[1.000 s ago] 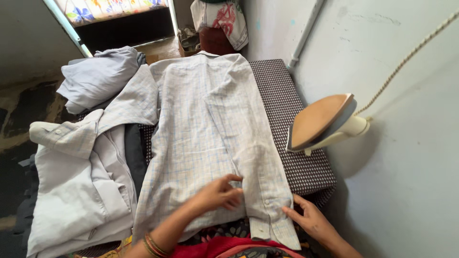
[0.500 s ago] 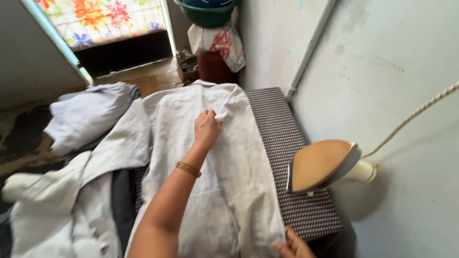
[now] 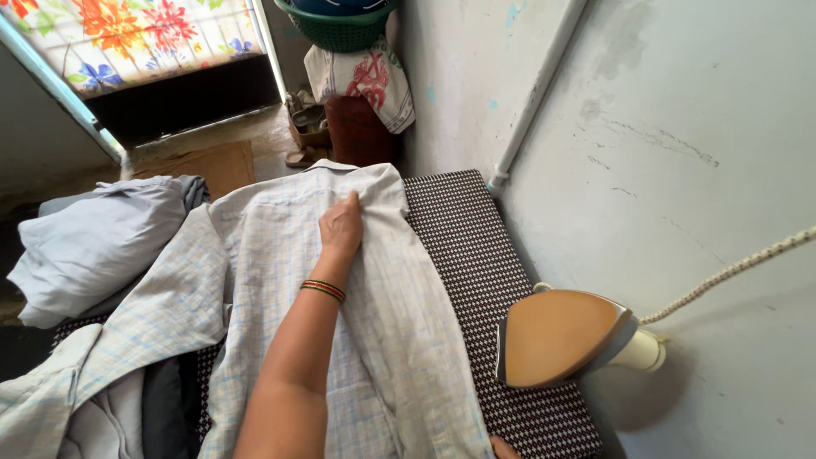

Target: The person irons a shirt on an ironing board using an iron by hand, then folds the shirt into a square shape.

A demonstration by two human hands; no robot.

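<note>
A: How does the shirt [image 3: 280, 297] handle?

B: Light, soft and limp, I'd say; thin checked cloth that creases and slides easily on the board [image 3: 476, 255]. Best taken at an edge, a seam or the collar, or pressed flat with the palm.

A: Start close in. Where's the right hand [image 3: 503, 448]?

B: Only a sliver shows at the bottom edge, just touching the shirt's near hem. I can't tell whether it's open or closed.

A: And the left hand [image 3: 342, 228]?

B: Stretched out over the shirt, palm down, fingers [image 3: 352, 204] drawn together on the cloth near the collar end. It looks like a light pinch on a fold, not a fist. Bangles [image 3: 323, 291] sit at the wrist behind it.

A: What's around that hand?

B: The shirt lies spread beneath it along the board. Right of the arm and nearer, an iron [image 3: 565, 336] stands on its heel, soleplate showing. Left of it, a heap of clothes [image 3: 93, 246]. Beyond the fingertips, a green basket [image 3: 340, 30] on a stand
</note>
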